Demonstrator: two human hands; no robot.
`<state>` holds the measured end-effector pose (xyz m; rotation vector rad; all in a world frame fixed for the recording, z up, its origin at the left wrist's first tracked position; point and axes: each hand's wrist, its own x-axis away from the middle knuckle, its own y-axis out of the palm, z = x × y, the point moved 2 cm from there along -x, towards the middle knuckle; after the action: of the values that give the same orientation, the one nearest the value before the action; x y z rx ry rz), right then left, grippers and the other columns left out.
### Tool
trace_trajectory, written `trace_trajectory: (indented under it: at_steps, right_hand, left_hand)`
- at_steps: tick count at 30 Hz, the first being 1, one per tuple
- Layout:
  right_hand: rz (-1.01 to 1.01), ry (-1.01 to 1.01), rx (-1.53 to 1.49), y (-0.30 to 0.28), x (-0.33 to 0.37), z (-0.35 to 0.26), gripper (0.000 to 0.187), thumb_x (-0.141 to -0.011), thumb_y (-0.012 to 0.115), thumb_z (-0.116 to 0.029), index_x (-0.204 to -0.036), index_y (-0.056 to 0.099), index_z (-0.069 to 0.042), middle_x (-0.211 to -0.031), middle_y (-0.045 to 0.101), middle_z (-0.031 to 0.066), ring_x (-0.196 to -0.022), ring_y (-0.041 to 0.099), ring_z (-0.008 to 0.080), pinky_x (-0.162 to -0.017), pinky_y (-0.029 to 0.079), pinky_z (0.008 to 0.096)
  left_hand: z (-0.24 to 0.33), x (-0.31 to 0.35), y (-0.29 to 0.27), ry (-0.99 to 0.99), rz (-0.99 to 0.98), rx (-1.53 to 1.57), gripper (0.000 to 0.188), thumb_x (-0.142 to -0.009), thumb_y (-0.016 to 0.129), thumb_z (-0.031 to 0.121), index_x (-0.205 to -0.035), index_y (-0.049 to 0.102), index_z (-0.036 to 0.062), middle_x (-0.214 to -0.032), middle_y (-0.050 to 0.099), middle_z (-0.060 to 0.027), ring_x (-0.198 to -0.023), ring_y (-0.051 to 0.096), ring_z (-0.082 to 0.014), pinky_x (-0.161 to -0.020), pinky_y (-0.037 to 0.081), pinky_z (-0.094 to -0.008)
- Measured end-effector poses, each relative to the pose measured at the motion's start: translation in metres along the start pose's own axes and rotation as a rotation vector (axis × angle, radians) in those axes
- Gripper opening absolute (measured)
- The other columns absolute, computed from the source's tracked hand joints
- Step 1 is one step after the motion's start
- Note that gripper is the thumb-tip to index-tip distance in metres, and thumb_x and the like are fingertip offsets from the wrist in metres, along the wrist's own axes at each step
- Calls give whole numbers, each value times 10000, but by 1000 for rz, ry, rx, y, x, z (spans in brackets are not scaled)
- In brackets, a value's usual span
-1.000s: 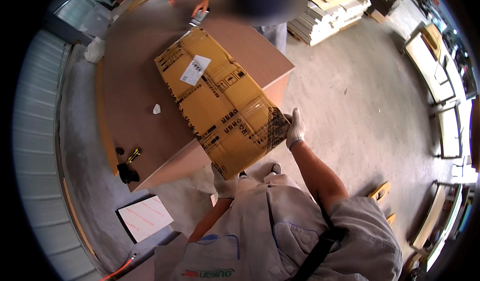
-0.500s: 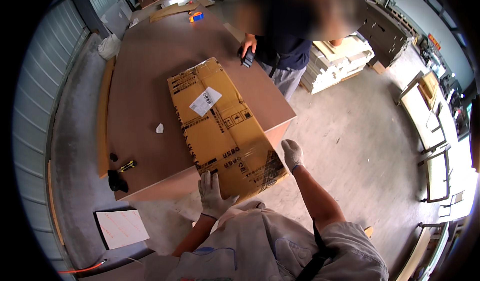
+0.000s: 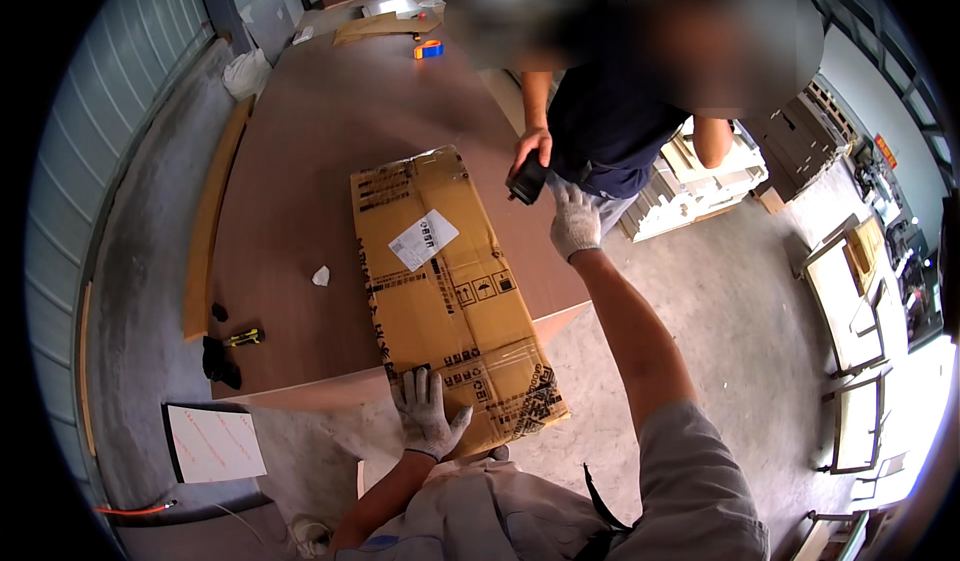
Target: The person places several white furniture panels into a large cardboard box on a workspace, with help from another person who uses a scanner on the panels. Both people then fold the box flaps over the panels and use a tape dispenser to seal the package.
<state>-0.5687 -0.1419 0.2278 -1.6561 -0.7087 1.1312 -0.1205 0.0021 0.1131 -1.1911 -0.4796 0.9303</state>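
A long brown cardboard box [image 3: 440, 301] with dark print and a white label [image 3: 423, 240] lies lengthwise on the brown-topped table, its near end jutting past the table edge toward me. My left hand [image 3: 430, 416], in a pale work glove, rests open on the box's near left corner, fingers spread. My gloved right hand [image 3: 576, 223] is stretched forward beyond the box's right side, open, with nothing visible in it. Just ahead of it, a co-worker's hand [image 3: 535, 146] holds a black handheld object [image 3: 528, 179] whose kind I cannot make out.
On the brown table [image 3: 290, 191] lie a white scrap [image 3: 321, 276], a yellow-black utility knife [image 3: 244, 337], a dark cloth-like item [image 3: 220, 363] and a blue-orange tape roll [image 3: 428, 50]. The co-worker stands at the table's right side. Stacked pale panels [image 3: 700, 186] are behind them.
My right hand has left the box's right side and reached forward toward the co-worker, its fingers opening. The co-worker's hand with the black object has come nearer. My left hand stays on the box.
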Motion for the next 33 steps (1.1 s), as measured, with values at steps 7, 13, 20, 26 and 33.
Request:
trace_trajectory:
  at_steps: [7,13,20,26,33]
  right_hand:
    - [301,-594,205,-30,-29,1,672,-864,692,-194,-1513,517,-207,-1559,470,164,-1386,524,354,-1092,457,491]
    - [186,-707,175,-58,-12,-32,705,-814,762,-179,-1483,537,-194,-1557,469,145,-1414,510,374,-1142,433,524]
    - [382,-651,-287,-153,45,-99,707,-648,824,-108,-1310,578,-107,-1417,554,169,-1324,547,419,-1106,451,524]
    - [24,-130,-718,-179,203,-184,663,-727,898,-201,-1247,537,-1,-1000,708,222,-927,734,380,-808,593,457]
    - [-321,87,-683,-180,394,-284,695,-761,910,-310,-1289,571,-11,-1092,738,236,-994,747,405,-865,603,472]
  left_hand:
    - [-1,3,3,106,164,-28,925,-785,803,545,-1472,488,11,-1549,442,-235,-1489,327,-486,-1236,178,-715]
    - [0,-4,-13,2,3,-25,910,-820,789,527,-1507,486,12,-1593,419,-258,-1526,301,-477,-1266,144,-689]
    - [-17,0,-19,2,63,225,786,-854,803,478,-1428,558,1,-1564,473,-241,-1506,361,-452,-1260,224,-631]
    - [2,-2,-167,16,355,762,674,-953,784,334,-1466,558,-40,-1477,581,-245,-1356,580,-369,-1171,458,-453]
    - [-69,73,-202,-310,-533,1570,502,-1135,514,473,-1243,717,28,-1108,762,-47,-983,695,-142,-895,547,-332]
